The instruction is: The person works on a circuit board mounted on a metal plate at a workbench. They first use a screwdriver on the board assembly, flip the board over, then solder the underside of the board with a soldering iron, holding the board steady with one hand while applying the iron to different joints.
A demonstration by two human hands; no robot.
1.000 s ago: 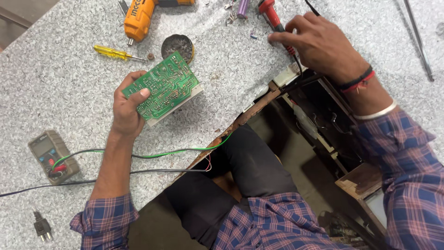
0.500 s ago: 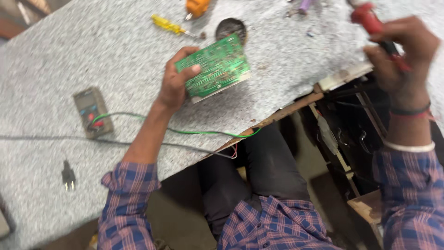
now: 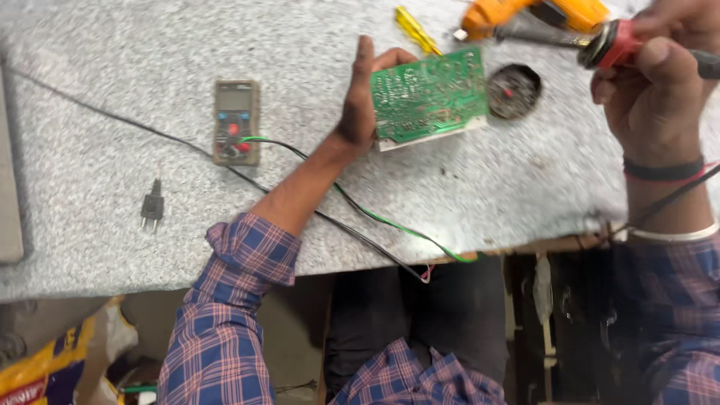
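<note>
One green printed circuit board [image 3: 429, 97], one grey handheld multimeter [image 3: 236, 121], one yellow-handled screwdriver [image 3: 414, 28], one orange power tool [image 3: 536, 15], one round black tin [image 3: 513, 91] and one loose black two-pin plug [image 3: 152, 205] lie on the speckled grey stone surface [image 3: 112, 60]. Since half a second ago the view has swung left, and the right hand [image 3: 656, 86] has drawn the red-collared soldering iron [image 3: 611, 43] closer to the board. Its fingers are clenched around the iron's handle. The left hand [image 3: 364, 105] props the board's left edge, fingers mostly straight and thumb curled over the top.
</note>
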